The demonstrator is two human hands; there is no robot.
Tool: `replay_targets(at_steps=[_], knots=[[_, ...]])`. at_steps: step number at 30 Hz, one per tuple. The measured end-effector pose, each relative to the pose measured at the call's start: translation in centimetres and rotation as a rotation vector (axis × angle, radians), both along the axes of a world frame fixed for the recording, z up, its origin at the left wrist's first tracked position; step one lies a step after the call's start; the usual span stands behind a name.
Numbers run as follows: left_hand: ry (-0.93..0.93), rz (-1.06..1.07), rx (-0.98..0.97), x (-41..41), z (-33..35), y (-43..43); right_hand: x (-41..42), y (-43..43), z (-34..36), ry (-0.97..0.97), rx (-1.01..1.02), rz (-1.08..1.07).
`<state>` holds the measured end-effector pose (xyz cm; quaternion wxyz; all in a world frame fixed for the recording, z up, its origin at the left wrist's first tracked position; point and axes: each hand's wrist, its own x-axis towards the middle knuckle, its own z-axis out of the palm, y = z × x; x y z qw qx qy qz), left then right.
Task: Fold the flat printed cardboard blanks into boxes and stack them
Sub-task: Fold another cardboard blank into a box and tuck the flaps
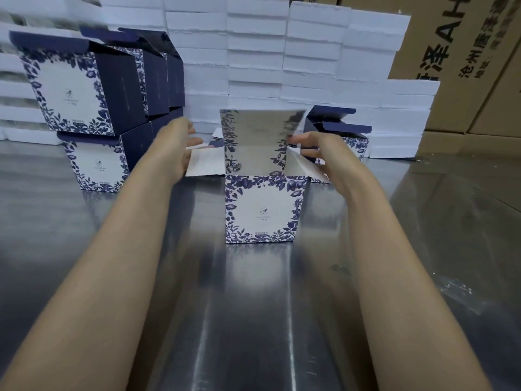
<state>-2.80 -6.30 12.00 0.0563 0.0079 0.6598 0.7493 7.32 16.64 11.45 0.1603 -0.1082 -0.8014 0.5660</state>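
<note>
A white box with blue floral print (pixel 260 211) stands upright mid-table, its top open and its tall lid flap (pixel 258 139) raised and blurred. My left hand (pixel 180 145) touches the left side flap (pixel 204 163) with relaxed fingers. My right hand (pixel 315 149) reaches to the right side flap (pixel 303 162), fingers near its edge. Folded boxes are stacked at the left (pixel 81 91), two high. Another folded box (pixel 351 136) sits behind my right hand.
The work surface is a shiny metal table (pixel 253 320). A wall of white foam blocks (pixel 282 52) runs along the back. Brown printed cartons (pixel 456 52) stand at the right. A clear plastic scrap (pixel 454 289) lies on the table at the right.
</note>
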Motion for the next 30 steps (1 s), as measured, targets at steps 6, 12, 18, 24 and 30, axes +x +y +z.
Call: replay_targets(at_steps=[6, 12, 18, 24, 30], knots=[[0.019, -0.082, 0.188, 1.4, 0.9, 0.4, -0.5, -0.5, -0.5, 0.009, 0.285, 0.096], [-0.019, -0.307, 0.794, 2.2, 1.3, 0.8, -1.0, -0.7, -0.5, -0.035, 0.37, 0.024], [0.21, -0.381, 0.155, 2.4, -0.8, 3.6, -1.5, -1.2, -0.5, -0.064, 0.506, -0.018], [0.347, -0.315, -0.415, 3.2, -1.1, 3.7, -1.8, -1.3, -1.0, 0.06, 0.306, 0.011], [0.351, -0.363, -0.503, 3.0, 0.3, 3.0, -1.9, -1.7, -2.0, 0.136, 0.068, 0.002]])
